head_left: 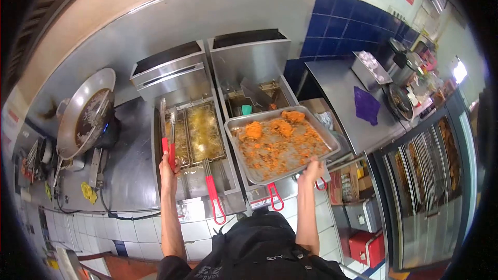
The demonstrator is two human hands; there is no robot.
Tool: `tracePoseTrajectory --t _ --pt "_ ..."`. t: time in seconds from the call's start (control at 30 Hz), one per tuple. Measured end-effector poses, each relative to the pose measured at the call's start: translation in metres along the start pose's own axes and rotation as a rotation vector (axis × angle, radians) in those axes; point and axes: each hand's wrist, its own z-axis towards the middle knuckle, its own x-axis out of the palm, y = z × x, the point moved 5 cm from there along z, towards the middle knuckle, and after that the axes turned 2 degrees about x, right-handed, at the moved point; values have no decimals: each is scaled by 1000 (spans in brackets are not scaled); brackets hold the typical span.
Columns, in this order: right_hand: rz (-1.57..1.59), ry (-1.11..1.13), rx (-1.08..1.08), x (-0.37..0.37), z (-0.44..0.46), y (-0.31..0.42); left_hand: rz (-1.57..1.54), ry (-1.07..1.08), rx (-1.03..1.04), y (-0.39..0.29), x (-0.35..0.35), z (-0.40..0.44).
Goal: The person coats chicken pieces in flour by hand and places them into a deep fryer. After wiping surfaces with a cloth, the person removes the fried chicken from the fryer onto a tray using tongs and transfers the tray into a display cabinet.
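Note:
My left hand (169, 165) is closed round the red handles of metal tongs (172, 129), which point up over the left edge of the fryer. Beside them a fryer basket (216, 199) with a red handle sits in bubbling yellow oil (203, 127). My right hand (313, 169) grips the near right edge of a shallow metal tray (270, 161). Several orange breaded pieces (280, 127) lie toward the tray's far side, and orange crumbs cover much of its bottom. The tray is held over the front of the second fryer (249, 44), partly hiding it.
To the left stands a large wok (85, 114) with dark oil and a strainer. A yellow cloth (88, 193) lies on the steel counter. A purple cloth (366, 106) and a metal container (372, 67) are on the right table. A glass-fronted cabinet (423, 186) stands at right.

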Motion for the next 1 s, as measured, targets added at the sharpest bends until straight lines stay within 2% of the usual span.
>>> tracePoseTrajectory --t 0.07,0.1,0.27,0.33,0.4,0.6,0.67,0.73,0.8,0.9,0.93,1.0 --pt "31 79 27 31 4 -31 -22 -30 53 -4 4 -10" --pt "88 71 -42 44 8 -47 -27 -38 58 -5 6 -14" --pt "23 223 148 62 20 -87 44 -168 -11 4 -3 -28" --pt "-2 226 102 67 30 -86 59 -210 -32 8 -6 -36" --pt "-54 249 71 72 47 -87 72 -199 35 4 0 -39" --pt "-1 218 71 67 51 -80 65 -190 -36 19 -7 -34" --pt "20 302 77 68 53 -83 76 -162 -39 15 -2 -28" --pt "27 255 94 69 22 -55 74 -154 -73 13 -5 -23" --pt "40 254 77 71 11 -58 79 -102 -67 11 -9 -21" --pt "-126 365 16 63 30 -89 106 -6 -79 16 -17 -9" --pt "-122 359 0 62 31 -78 97 9 -78 16 -18 -2" --pt "-406 463 188 54 18 -69 113 34 -111 19 -25 8"
